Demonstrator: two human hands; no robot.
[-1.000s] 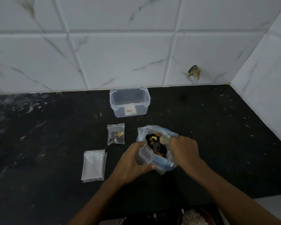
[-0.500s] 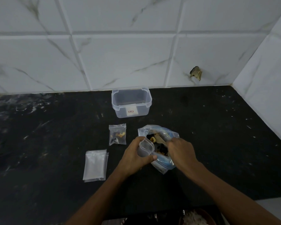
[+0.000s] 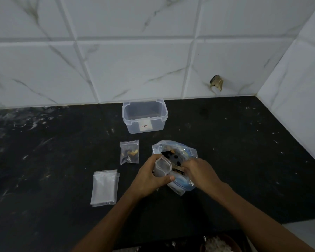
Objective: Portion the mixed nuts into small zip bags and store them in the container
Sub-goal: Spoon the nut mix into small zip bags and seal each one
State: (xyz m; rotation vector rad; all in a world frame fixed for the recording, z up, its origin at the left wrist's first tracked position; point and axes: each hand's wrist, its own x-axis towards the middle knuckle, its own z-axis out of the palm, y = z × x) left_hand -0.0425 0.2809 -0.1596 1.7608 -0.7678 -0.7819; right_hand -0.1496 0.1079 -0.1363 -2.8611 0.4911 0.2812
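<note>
Head view is showing 1 filled small bag (image 3: 129,152) lying beside the empty container (image 3: 144,117), while the left hand (image 3: 149,177) is gripping a second bag (image 3: 163,167) open and the right hand (image 3: 198,171) is seemingly gripping a spoon (image 3: 176,167) over the nut bag (image 3: 182,155), spare bags (image 3: 104,187) waiting.

A home kitchen: dark stone counter (image 3: 225,170) against marble-look wall tiles (image 3: 135,70).
</note>
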